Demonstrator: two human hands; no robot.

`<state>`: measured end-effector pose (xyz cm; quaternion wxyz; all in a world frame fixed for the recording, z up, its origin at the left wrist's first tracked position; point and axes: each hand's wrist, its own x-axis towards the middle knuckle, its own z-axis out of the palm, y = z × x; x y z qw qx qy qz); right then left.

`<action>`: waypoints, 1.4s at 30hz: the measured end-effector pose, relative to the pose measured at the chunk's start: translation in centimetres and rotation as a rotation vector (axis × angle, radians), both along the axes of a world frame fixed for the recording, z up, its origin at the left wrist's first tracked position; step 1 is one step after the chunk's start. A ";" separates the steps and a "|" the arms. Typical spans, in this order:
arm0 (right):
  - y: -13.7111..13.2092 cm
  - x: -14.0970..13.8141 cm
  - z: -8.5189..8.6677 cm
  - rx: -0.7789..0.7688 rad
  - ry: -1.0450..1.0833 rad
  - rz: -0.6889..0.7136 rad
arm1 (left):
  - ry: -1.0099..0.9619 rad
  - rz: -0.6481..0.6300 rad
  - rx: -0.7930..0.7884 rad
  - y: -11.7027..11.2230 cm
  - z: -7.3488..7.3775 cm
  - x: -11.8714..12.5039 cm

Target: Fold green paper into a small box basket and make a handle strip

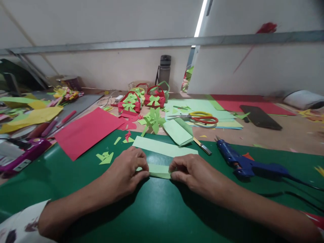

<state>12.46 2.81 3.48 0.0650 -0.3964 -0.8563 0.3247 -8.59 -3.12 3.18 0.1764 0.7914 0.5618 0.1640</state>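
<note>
Between my two hands is a pale green paper strip [159, 170], with a lengthwise fold along its near edge. My left hand [130, 170] pinches its left end between thumb and fingers. At the right end, my right hand [186, 170] grips it the same way. Just beyond lies a second, flat pale green strip [164, 147] on the green mat [157, 209]. Behind that strip rests a folded pale green paper piece [178, 131], beside a utility knife [202, 146]. Fingertips hide both ends of the strip I hold.
A blue glue gun [243, 160] lies on the right, its cable trailing off. Scissors [199, 117] rest on stacked paper. A red sheet [89, 131] and green scraps [105, 157] lie left. Small red paper baskets [130, 106], a bottle [165, 72] and a phone [260, 117] stand or lie behind.
</note>
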 end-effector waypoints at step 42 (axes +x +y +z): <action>-0.8 -0.1 -1.8 0.230 -0.139 -0.049 | -0.010 0.155 0.103 -1.2 -1.8 -2.1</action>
